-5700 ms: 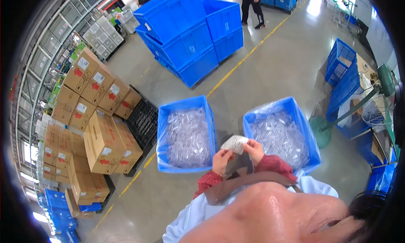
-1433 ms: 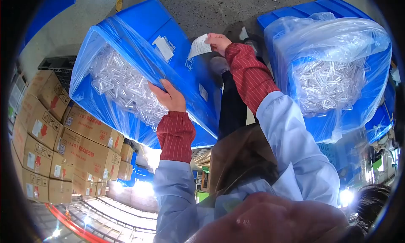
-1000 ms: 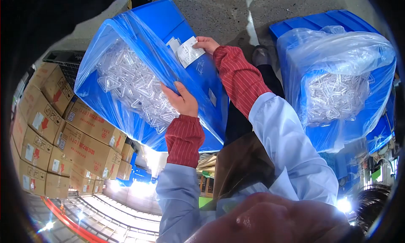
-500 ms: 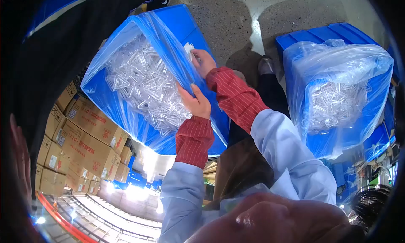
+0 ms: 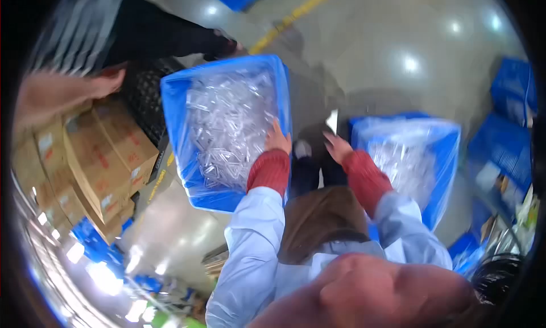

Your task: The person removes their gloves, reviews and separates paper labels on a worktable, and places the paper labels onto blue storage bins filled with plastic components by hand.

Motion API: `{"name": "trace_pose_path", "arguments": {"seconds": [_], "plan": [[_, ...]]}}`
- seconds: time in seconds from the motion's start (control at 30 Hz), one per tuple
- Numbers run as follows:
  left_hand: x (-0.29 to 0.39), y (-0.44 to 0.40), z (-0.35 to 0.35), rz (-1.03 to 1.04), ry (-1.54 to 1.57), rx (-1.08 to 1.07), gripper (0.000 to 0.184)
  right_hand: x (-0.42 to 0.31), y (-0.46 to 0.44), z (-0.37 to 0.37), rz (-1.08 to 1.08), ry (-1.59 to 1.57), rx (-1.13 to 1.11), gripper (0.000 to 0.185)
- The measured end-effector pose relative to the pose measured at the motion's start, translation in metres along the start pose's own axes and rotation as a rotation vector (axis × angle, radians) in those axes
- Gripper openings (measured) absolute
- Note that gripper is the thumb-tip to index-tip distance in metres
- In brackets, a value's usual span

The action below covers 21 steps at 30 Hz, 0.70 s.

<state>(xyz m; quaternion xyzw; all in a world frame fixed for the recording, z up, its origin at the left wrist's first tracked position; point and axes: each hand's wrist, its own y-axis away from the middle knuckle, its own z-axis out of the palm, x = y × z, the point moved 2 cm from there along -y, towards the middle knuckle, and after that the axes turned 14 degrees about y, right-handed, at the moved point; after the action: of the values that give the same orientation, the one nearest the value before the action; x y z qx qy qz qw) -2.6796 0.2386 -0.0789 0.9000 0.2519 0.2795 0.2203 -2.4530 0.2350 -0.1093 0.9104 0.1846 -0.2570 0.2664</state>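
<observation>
A blue bin [image 5: 217, 207] with a clear plastic liner stands left of my legs, full of small clear plastic pieces [image 5: 233, 114]. My left hand [image 5: 277, 140] straddles its right rim, fingers on the inner side over the pieces and thumb towards the outside, closed on the lined edge. Motion blur softens its fingertips. Out over the floor between two bins, my right hand [image 5: 339, 147] pinches a small white slip [image 5: 332, 122], which looks like paper. To the right is a second lined blue bin [image 5: 446, 183] holding similar clear pieces [image 5: 401, 163].
Stacked cardboard boxes [image 5: 105, 151] stand at the left beside a black crate [image 5: 149, 97]. Another person's hand [image 5: 108, 82] and dark-clothed leg [image 5: 165, 35] show at upper left. More blue bins [image 5: 500, 149] are at the right. A yellow line [image 5: 296, 18] crosses the floor.
My right hand has left the outer side of the left bin and moved right with the white slip. My left hand stays at that bin's rim. The view has turned and widened.
</observation>
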Motion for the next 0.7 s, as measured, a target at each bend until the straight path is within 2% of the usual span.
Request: {"name": "trace_pose_path", "arguments": {"seconds": [0.07, 0.1, 0.13, 0.17, 0.2, 0.23, 0.33, 0.37, 0.4, 0.43, 0.47, 0.53, 0.6, 0.7], "plan": [[0.003, 0.028, -0.014, -0.022, 0.056, -0.082, 0.064, 0.037, 0.068, -0.029, 0.073, 0.165, -0.097, 0.040], [0.014, 0.050, -0.033, 0.030, 0.126, -0.091, 0.064, 0.035, 0.098, -0.068, 0.272, 0.214, -0.410, 0.043], [0.025, 0.073, -0.051, 0.084, 0.190, -0.102, 0.063, 0.081, 0.136, -0.056, 0.149, 0.247, -0.249, 0.045], [0.024, 0.094, -0.058, 0.139, 0.224, -0.081, 0.062, 0.050, 0.156, -0.102, 0.383, 0.303, -0.523, 0.047], [0.019, 0.110, -0.067, 0.187, 0.253, -0.058, 0.060, 0.071, 0.173, -0.097, 0.312, 0.307, -0.379, 0.041], [0.026, 0.137, -0.098, 0.114, 0.232, -0.076, 0.060, 0.196, 0.197, -0.013, 0.197, 0.275, -0.241, 0.039], [0.012, 0.202, -0.141, -0.022, 0.264, -0.082, 0.061, 0.082, 0.221, -0.115, 0.710, 0.000, -0.561, 0.038], [0.003, 0.220, -0.149, -0.060, 0.275, -0.059, 0.060, 0.094, 0.217, -0.108, 0.613, 0.029, -0.500, 0.036], [-0.006, 0.236, -0.153, -0.087, 0.279, -0.047, 0.060, 0.133, 0.210, -0.079, 0.350, 0.088, -0.406, 0.035], [-0.017, 0.252, -0.150, -0.107, 0.322, 0.054, 0.060, 0.180, 0.201, -0.046, -0.054, 0.229, -0.225, 0.033], [-0.020, 0.269, -0.154, -0.142, 0.341, 0.074, 0.060, 0.208, 0.197, -0.028, -0.322, 0.308, -0.071, 0.032], [-0.029, 0.298, -0.159, -0.226, 0.391, 0.126, 0.060, 0.185, 0.170, -0.048, -0.186, 0.130, -0.077, 0.030], [-0.051, 0.306, -0.136, -0.165, 0.397, 0.171, 0.061, 0.144, 0.150, -0.066, -0.041, -0.054, -0.088, 0.029], [-0.065, 0.317, -0.118, -0.211, 0.466, 0.222, 0.063, 0.098, 0.172, -0.112, 0.202, -0.119, -0.219, 0.028]]}}
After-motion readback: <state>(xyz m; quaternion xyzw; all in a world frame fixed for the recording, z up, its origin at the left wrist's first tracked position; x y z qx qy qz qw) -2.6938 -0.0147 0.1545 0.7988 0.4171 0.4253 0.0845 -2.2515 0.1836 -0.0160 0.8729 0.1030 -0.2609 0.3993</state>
